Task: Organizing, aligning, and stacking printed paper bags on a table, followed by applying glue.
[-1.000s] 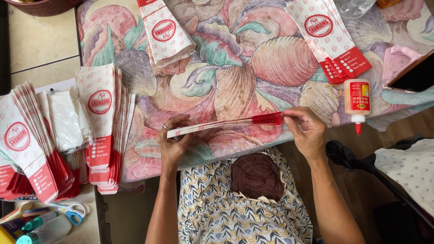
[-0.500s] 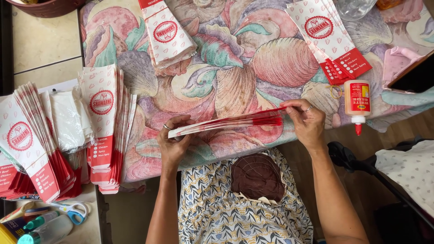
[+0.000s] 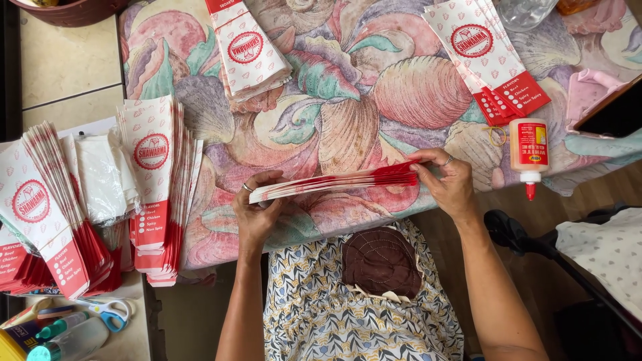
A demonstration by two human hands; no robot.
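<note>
Head view, read left to right.

Far left, on a pale side surface: fanned pile of red-and-white paper sleeves point(image 3: 40, 220). Below it, scissors point(image 3: 110, 311) and a few small bottles point(image 3: 63, 337), partly cut off by the frame edge. Next right, a bundle of white bags point(image 3: 100, 177), then a second sleeve pile point(image 3: 155, 180) overhanging the left edge of the tabletop point(image 3: 348, 87), which carries a floral cloth.

Top centre of tabletop: short sleeve stack point(image 3: 249, 53), lying flat.

Front edge, centre: sleeve bundle point(image 3: 334, 182) held edge-on, nearly level, red ends to the right, white ends to the left. It sits just above the tabletop edge, between both hands.

Left hand point(image 3: 257, 214): grip closed on the white end of the bundle, thumb on top, fingers under. Ring visible.

Right hand point(image 3: 451, 184): grip pinched on the red end, fingertips at the sleeve edges. Ring visible.

Below the hands: patterned garment with a brown cap point(image 3: 380, 261) lying in the lap.

Top right: another fanned sleeve stack point(image 3: 488, 57). Just beside it, nearer the person, a glue bottle point(image 3: 528, 150) lying nozzle toward the tabletop edge; a rubber band point(image 3: 496, 136) touching its left side.
</note>
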